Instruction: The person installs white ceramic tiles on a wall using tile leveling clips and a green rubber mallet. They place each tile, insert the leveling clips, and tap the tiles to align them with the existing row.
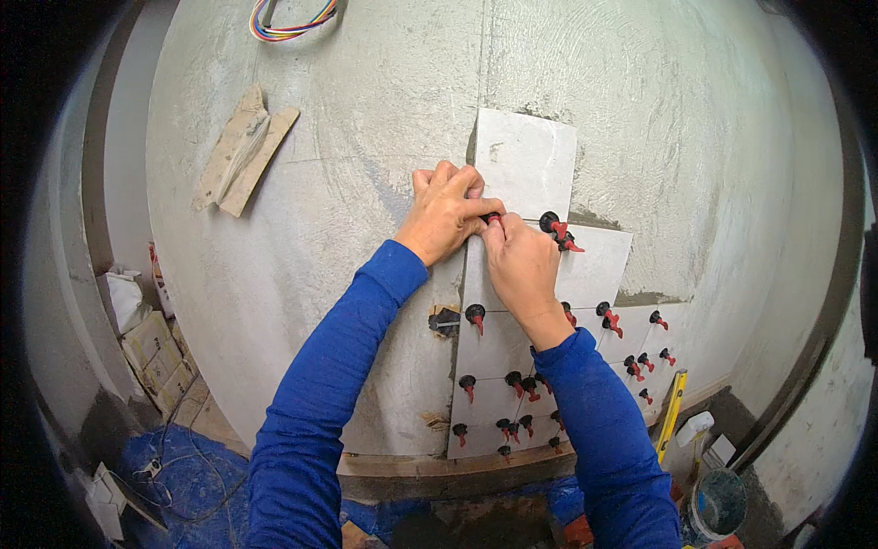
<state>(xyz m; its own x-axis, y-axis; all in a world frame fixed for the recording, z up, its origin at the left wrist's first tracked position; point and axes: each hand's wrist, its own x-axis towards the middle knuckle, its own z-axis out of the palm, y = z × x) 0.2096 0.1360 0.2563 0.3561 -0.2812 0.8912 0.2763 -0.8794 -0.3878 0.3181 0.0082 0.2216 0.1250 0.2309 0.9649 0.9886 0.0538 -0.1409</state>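
Both hands pinch one red-and-black leveling clip (493, 220) at the top tile's (526, 160) left edge; left hand (445, 213) braces, right hand (519, 265) should tighten gently, keeping it flush.

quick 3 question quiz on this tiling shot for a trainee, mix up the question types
1. True or false: both hands meet at a clip on the left edge of the top tile.
2. Multiple choice: what hangs at the top of the wall? A) a hammer B) coloured wires C) a towel
3. Fill in: the yellow level leans at the lower ____ of the tiles.

Key:
1. True; the left hand and right hand pinch it together.
2. B
3. right
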